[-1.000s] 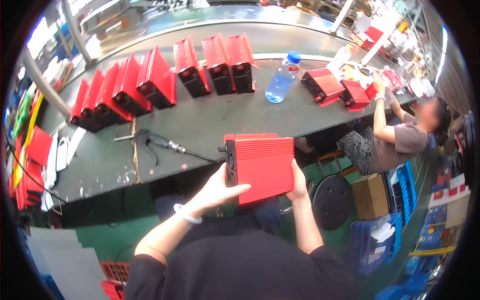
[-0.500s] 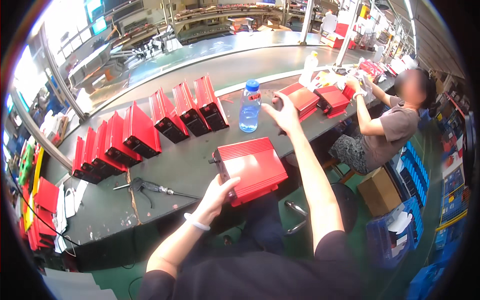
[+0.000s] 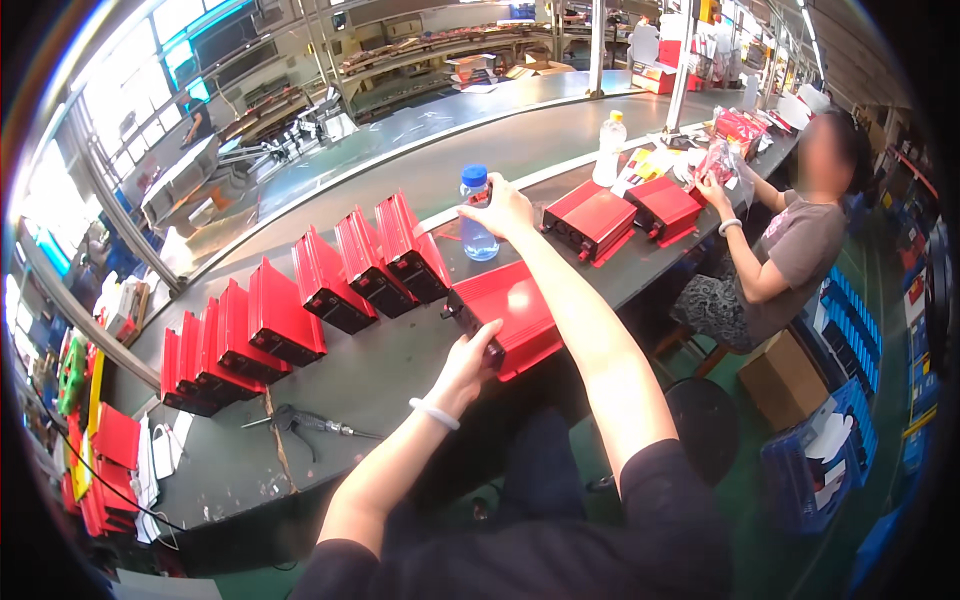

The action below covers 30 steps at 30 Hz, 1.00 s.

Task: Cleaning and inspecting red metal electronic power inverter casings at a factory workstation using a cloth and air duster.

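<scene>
My left hand (image 3: 470,368) grips the near left corner of a red finned metal case (image 3: 515,318) with black ends, thumb on top. The case is tilted at the bench edge. My right hand (image 3: 503,212) reaches over it to a clear water bottle (image 3: 479,243) with a blue cap, the thumb crossing in front of the bottle. A small dark thing shows between that thumb and the curled fingers; I cannot make out what it is. Several similar red cases (image 3: 320,282) stand on edge in a row to the left, and two more red cases (image 3: 592,212) lie flat to the right.
An air blow gun (image 3: 300,420) with its hose lies on the dark bench (image 3: 225,475). A yellow-capped bottle (image 3: 610,150) stands at the back right. To the right a seated person (image 3: 800,235) handles a plastic-wrapped red thing. Blue crates (image 3: 805,480) and a carton (image 3: 785,378) stand beyond.
My right hand has moved left from beside the flat red cases to the water bottle. The case in my left hand has shifted right, and the view has turned slightly.
</scene>
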Available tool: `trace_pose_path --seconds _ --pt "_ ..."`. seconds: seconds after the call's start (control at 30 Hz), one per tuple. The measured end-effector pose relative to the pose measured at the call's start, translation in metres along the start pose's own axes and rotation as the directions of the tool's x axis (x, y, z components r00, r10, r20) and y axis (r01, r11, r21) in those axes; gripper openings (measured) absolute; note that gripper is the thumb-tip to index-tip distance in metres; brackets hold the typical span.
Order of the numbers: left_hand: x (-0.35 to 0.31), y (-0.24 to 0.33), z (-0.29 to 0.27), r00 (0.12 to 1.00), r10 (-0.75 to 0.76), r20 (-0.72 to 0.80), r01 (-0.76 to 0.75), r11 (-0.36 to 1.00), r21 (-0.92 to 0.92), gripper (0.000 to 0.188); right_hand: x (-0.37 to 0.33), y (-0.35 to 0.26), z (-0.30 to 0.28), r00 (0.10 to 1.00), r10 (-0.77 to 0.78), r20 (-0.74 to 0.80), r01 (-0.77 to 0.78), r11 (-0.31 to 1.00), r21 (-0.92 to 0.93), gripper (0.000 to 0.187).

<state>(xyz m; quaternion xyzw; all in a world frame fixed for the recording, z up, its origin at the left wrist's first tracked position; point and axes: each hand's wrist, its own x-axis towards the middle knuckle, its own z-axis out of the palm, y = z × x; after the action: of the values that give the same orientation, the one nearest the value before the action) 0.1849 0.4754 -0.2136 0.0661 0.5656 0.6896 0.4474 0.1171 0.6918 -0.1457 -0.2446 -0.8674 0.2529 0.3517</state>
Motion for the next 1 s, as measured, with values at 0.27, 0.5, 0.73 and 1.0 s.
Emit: trace_pose_path --seconds 0.27,0.5,0.73,1.0 --pt "0.084 0.014 0.017 0.997 0.008 0.074 -0.008 1.0 -0.005 0.049 0.018 -0.007 -0.009 0.995 -0.046 -0.091 0.047 0.999 0.013 0.07" --pt "-0.006 0.022 -0.004 0.991 0.118 0.056 -0.123 0.987 0.099 0.065 0.021 -0.001 -0.007 0.997 -0.013 -0.07 0.015 1.0 0.026 0.074" --pt "-0.106 -0.028 -0.086 0.933 0.017 0.359 -0.133 0.944 0.303 0.04 0.045 -0.009 0.037 1.0 -0.006 -0.027 0.005 0.999 -0.041 0.075" --pt "-0.172 -0.039 -0.123 0.989 0.094 0.117 -0.114 0.977 0.182 0.031 0.05 -0.005 0.047 1.0 0.026 -0.015 -0.027 0.991 -0.128 0.075"
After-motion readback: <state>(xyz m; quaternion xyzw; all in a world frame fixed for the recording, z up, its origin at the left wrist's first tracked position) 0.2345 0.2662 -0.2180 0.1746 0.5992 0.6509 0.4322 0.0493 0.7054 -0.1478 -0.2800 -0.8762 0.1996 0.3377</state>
